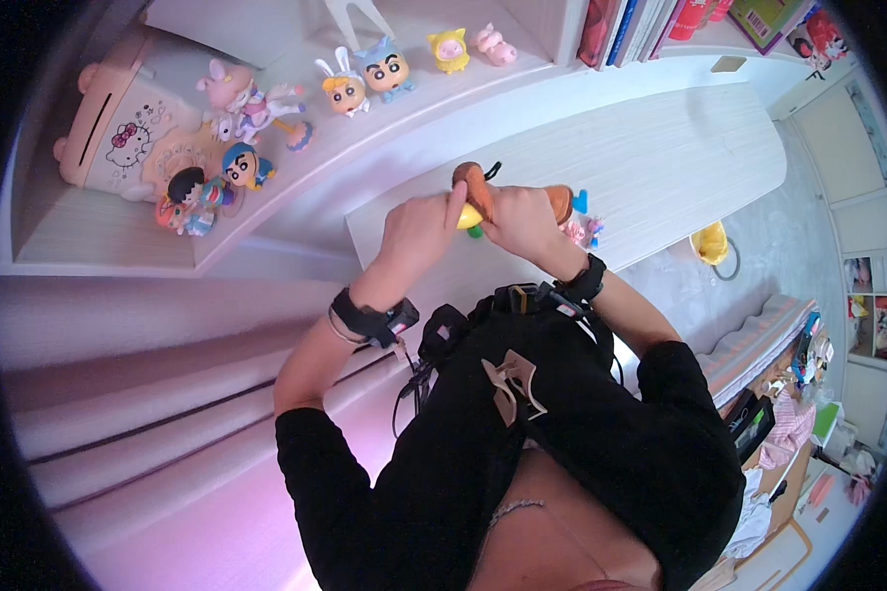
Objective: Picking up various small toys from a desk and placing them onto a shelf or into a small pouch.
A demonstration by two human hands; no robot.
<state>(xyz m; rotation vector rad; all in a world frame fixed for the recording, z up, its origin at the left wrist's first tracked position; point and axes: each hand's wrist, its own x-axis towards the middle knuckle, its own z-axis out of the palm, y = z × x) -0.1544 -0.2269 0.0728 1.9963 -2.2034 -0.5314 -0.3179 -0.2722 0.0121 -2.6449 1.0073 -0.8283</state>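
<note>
Both hands are together over the pale wood-grain desk, gripping a small brown fuzzy toy (474, 193). My left hand (421, 229) has its thumb laid along the toy's side. My right hand (523, 221) closes around the other side and hides much of it. A yellow part (469, 216) shows between the hands, with a green bit (475, 232) just under it; whether these belong to the toy I cannot tell. A black loop (493, 171) sticks out behind. Beyond my right hand is an orange-brown item (559, 203) with a blue piece (580, 201), partly hidden.
Small pink and blue figurines (584, 230) stand by my right wrist on the desk (673, 162). Above, a white shelf (325, 162) holds several cartoon figurines (386, 70) and a pink Hello Kitty box (129, 133). A yellow-lined bin (709, 244) sits on the floor.
</note>
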